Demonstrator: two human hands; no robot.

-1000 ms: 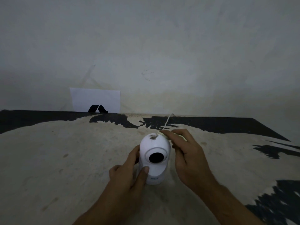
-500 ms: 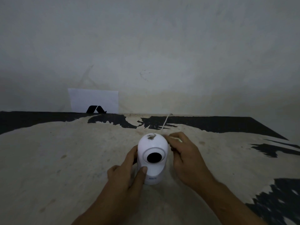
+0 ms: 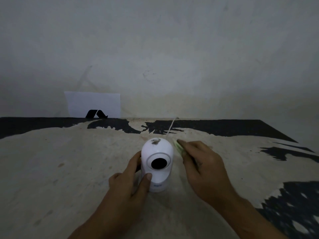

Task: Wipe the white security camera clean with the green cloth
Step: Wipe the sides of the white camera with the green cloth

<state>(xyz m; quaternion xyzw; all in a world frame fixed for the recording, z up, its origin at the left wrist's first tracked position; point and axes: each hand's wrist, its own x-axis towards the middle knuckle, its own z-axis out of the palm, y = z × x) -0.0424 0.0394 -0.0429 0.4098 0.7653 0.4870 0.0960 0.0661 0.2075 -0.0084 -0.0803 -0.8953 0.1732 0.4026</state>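
The white security camera (image 3: 157,165) stands upright in the middle of the worn table, its black lens facing me and a dark dirt smudge on its top. My left hand (image 3: 132,180) grips its lower left side, thumb on the front. My right hand (image 3: 201,167) is just right of the camera, apart from it, with its fingers closed on a folded pale green cloth (image 3: 177,146); only the cloth's edge shows past the fingers. A thin white cable (image 3: 170,126) runs from behind the camera toward the wall.
The table (image 3: 69,161) is beige with peeling black patches along the back and right. A white card (image 3: 93,103) with a black logo leans on the grey wall at back left.
My right hand has drawn a little to the right, away from the camera's top, and the green cloth's edge now shows. My left hand keeps its hold on the camera.
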